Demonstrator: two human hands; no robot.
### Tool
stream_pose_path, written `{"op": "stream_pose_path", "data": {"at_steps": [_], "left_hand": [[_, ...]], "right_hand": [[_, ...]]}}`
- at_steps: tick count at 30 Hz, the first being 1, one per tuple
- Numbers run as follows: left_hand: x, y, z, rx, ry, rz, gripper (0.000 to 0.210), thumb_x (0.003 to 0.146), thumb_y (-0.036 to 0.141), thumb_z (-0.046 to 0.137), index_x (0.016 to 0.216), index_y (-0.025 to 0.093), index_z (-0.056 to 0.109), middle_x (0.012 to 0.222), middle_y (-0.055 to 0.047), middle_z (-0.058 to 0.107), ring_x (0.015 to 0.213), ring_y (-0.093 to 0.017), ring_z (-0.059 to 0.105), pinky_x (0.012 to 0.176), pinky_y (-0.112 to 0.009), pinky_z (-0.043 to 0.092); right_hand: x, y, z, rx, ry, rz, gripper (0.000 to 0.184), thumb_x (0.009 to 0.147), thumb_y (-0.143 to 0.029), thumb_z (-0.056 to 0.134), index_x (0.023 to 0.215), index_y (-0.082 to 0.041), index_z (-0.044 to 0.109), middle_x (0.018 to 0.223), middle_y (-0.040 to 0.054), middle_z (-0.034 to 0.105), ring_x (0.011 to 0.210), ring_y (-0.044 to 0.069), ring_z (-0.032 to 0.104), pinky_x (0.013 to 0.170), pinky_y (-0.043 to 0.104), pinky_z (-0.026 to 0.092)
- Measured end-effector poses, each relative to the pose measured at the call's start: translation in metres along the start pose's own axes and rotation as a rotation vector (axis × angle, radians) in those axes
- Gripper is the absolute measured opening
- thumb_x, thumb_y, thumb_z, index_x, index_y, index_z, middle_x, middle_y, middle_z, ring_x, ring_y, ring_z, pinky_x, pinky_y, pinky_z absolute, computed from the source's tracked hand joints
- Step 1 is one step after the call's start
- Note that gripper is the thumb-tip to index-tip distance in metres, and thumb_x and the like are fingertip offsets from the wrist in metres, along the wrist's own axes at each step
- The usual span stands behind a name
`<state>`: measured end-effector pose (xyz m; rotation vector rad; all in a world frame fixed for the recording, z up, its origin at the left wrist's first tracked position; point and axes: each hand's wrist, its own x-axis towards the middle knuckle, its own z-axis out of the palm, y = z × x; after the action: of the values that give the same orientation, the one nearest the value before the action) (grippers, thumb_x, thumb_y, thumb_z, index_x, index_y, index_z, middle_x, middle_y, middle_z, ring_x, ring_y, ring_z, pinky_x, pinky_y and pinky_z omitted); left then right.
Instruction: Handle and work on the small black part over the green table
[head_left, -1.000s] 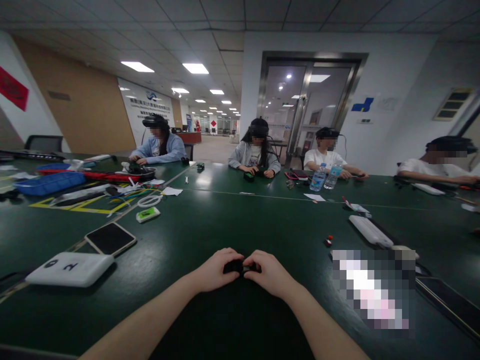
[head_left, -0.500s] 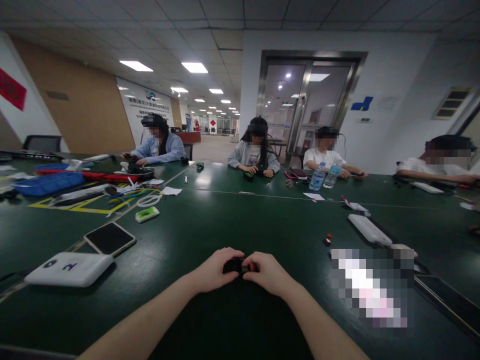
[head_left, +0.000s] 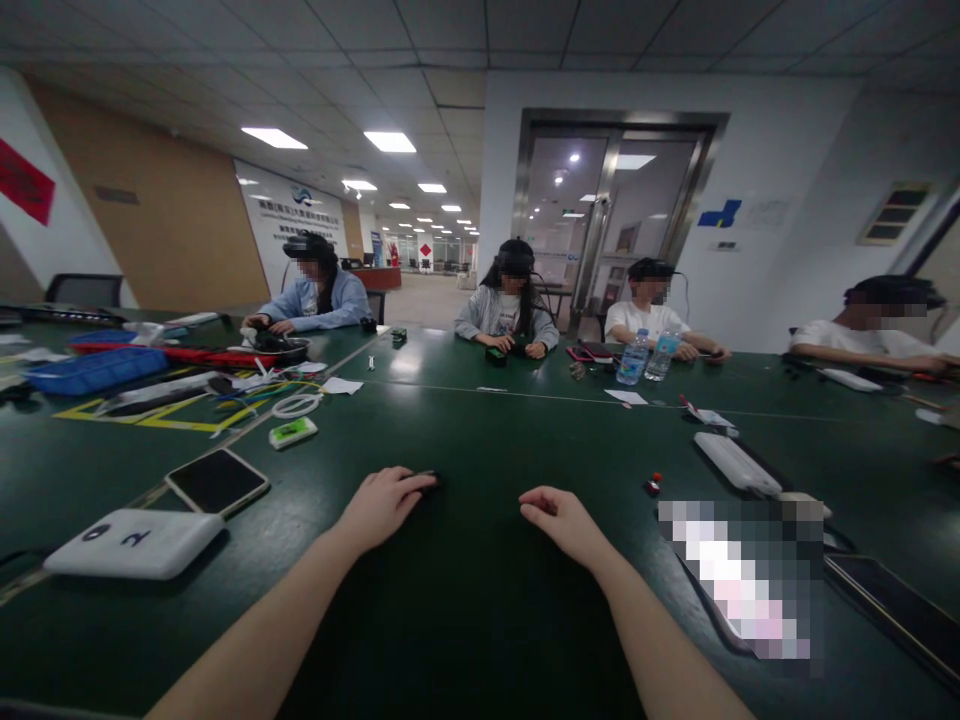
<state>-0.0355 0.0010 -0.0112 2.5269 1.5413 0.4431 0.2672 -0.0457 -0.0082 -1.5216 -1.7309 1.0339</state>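
A small black object (head_left: 430,481) pokes out past the fingertips of my left hand (head_left: 382,508), which is closed on it just above the green tabletop (head_left: 465,600). Its exact kind is too dark to make out. Some way to the right is my right hand (head_left: 561,522), its fingers curled and drawn together. Whatever those fingers may hold is hidden from view. The two hands are well apart, with bare tabletop between them.
On my left lie a white power bank (head_left: 139,543) and a phone (head_left: 217,481). To the right are a small red-and-black piece (head_left: 654,485), another white power bank (head_left: 735,462) and a dark phone (head_left: 896,600). Farther off stand water bottles (head_left: 634,358); several people sit across the table.
My hands have parted from where they met around small dark parts. The left moved left with a black object; the right shifted right.
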Motion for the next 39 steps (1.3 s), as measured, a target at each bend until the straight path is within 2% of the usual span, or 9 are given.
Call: {"op": "stream_pose_path", "data": {"at_steps": [4, 7, 10, 17, 39], "left_hand": [[-0.007, -0.055, -0.017, 0.186, 0.068, -0.57, 0.042, 0.087, 0.032, 0.035, 0.127, 0.031, 0.05, 0.11, -0.011, 0.063, 0.096, -0.029, 0.059, 0.079, -0.041, 0.045], [-0.013, -0.079, -0.023, 0.158, 0.133, -0.728, 0.043, 0.086, 0.029, 0.034, 0.126, 0.024, 0.052, 0.111, -0.014, 0.063, 0.094, -0.029, 0.061, 0.076, -0.038, 0.047], [-0.014, -0.087, -0.022, 0.143, 0.185, -0.75, 0.043, 0.086, 0.025, 0.035, 0.124, 0.019, 0.053, 0.112, -0.014, 0.063, 0.098, -0.027, 0.061, 0.08, -0.035, 0.047], [-0.011, -0.09, -0.016, 0.123, 0.273, -0.763, 0.039, 0.085, 0.024, 0.04, 0.119, 0.019, 0.056, 0.107, -0.013, 0.064, 0.1, -0.026, 0.059, 0.082, -0.033, 0.047], [-0.008, -0.104, -0.003, 0.115, 0.36, -0.735, 0.037, 0.081, 0.021, 0.043, 0.114, 0.018, 0.06, 0.106, -0.013, 0.062, 0.096, -0.026, 0.059, 0.085, -0.036, 0.045]], "right_hand": [[0.0, 0.001, 0.001, -0.014, -0.011, 0.006, 0.023, 0.083, -0.031, 0.055, 0.101, -0.019, 0.063, 0.096, 0.0027, 0.065, 0.088, 0.018, 0.06, 0.079, 0.032, 0.046], [0.001, 0.001, 0.001, -0.015, -0.021, 0.01, 0.023, 0.083, -0.031, 0.055, 0.102, -0.02, 0.063, 0.097, 0.0023, 0.065, 0.089, 0.018, 0.06, 0.08, 0.033, 0.046], [0.002, 0.002, 0.001, -0.026, -0.026, 0.008, 0.024, 0.083, -0.031, 0.055, 0.102, -0.019, 0.063, 0.097, 0.0028, 0.065, 0.09, 0.018, 0.06, 0.079, 0.032, 0.046], [0.005, 0.006, 0.002, -0.05, -0.029, -0.01, 0.024, 0.083, -0.033, 0.055, 0.101, -0.02, 0.064, 0.096, 0.0029, 0.066, 0.088, 0.019, 0.061, 0.078, 0.031, 0.046], [0.0, -0.003, 0.001, -0.082, -0.03, 0.024, 0.023, 0.084, -0.03, 0.054, 0.102, -0.02, 0.063, 0.098, 0.0029, 0.065, 0.09, 0.018, 0.06, 0.079, 0.031, 0.045]]}}
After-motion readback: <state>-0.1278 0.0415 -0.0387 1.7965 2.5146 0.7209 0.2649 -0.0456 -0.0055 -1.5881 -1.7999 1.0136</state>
